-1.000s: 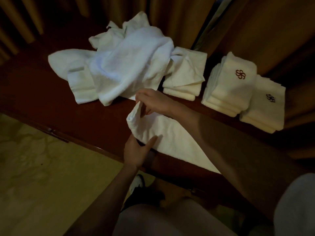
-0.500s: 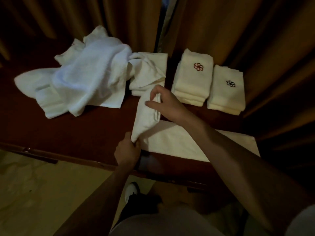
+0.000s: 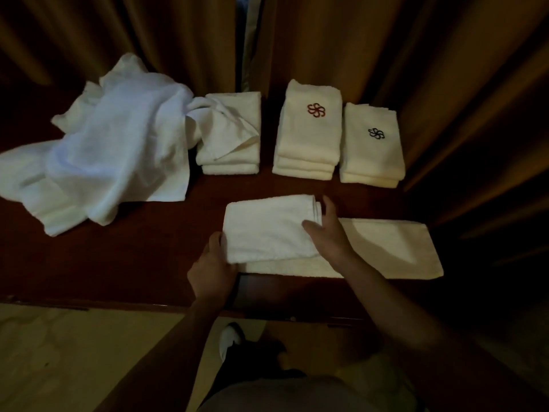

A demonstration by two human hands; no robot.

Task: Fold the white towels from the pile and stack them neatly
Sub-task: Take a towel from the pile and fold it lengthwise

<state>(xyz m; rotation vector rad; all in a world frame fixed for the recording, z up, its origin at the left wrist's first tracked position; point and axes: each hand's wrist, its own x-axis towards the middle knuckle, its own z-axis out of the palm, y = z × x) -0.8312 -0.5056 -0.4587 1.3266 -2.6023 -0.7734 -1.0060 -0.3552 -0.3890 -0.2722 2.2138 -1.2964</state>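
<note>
A long white towel [image 3: 386, 245] lies along the front of the dark red table [image 3: 118, 263]. Its left part [image 3: 267, 230] is folded over to the right on top of it. My left hand [image 3: 214, 263] grips the fold at the left end, thumb on top. My right hand [image 3: 326, 230] holds the loose end of the folded-over part, thumb on the cloth and fingers round its edge. The pile of unfolded white towels [image 3: 118, 150] sprawls at the back left. Three stacks of folded towels stand behind: a plain one [image 3: 231, 162], one with a red emblem [image 3: 312, 144], one with a dark emblem [image 3: 371, 156].
Brown curtains [image 3: 356, 40] hang right behind the stacks. A loose towel corner from the pile drapes over the plain stack. The table's front edge [image 3: 148, 304] runs just below my hands, with pale floor [image 3: 74, 352] and my shoe [image 3: 231, 337] beneath.
Both hands lifted the towel's left end and carried it over to the right; it now lies flat on the rest of the towel. The view swung right, so the pile shifted left.
</note>
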